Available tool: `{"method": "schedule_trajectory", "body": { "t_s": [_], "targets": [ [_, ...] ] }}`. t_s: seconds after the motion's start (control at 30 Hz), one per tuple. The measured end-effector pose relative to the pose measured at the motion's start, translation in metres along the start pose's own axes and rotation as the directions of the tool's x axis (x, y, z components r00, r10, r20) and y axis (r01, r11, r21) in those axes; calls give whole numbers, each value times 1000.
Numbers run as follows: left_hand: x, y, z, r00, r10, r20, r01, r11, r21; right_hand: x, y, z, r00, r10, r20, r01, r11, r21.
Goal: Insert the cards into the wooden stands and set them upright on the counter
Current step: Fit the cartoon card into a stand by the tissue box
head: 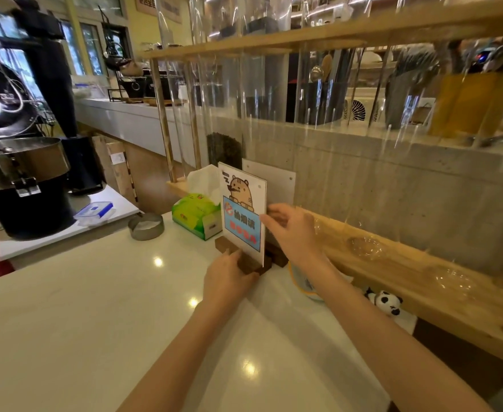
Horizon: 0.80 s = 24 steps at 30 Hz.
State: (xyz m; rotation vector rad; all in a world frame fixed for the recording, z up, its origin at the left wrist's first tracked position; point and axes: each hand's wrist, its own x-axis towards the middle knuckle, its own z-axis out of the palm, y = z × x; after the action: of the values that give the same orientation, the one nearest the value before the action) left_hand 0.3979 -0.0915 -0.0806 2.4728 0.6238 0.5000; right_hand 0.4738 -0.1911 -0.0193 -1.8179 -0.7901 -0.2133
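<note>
A card [242, 203] with a cartoon tiger and a blue panel stands upright in a dark wooden stand [253, 264] on the white counter [95, 307]. My left hand [226, 281] grips the front end of that stand. My right hand [291, 230] pinches the card's right edge. A second clear card [277, 179] stands behind it in another dark wooden stand [278, 254], partly hidden by my right hand.
A green tissue box [196, 215] and a round metal tin [146, 226] sit left of the stands. A wooden rack with tall clear tubes [392, 263] runs along the right. A panda toy [386, 301] lies below it. A black roaster [21, 173] stands far left.
</note>
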Motion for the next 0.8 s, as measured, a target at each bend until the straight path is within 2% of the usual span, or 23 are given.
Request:
{"method": "schedule_trajectory", "body": {
  "t_s": [0.17,0.8],
  "targets": [
    [-2,1,6,998,41,45,-44,998,55,1,0,-4,1000,-1,-22,0,999,-49],
    [-7,14,19,999,47,25,-50,987,155,1,6,-17,996,60,-64,-61,998,-6]
  ]
}}
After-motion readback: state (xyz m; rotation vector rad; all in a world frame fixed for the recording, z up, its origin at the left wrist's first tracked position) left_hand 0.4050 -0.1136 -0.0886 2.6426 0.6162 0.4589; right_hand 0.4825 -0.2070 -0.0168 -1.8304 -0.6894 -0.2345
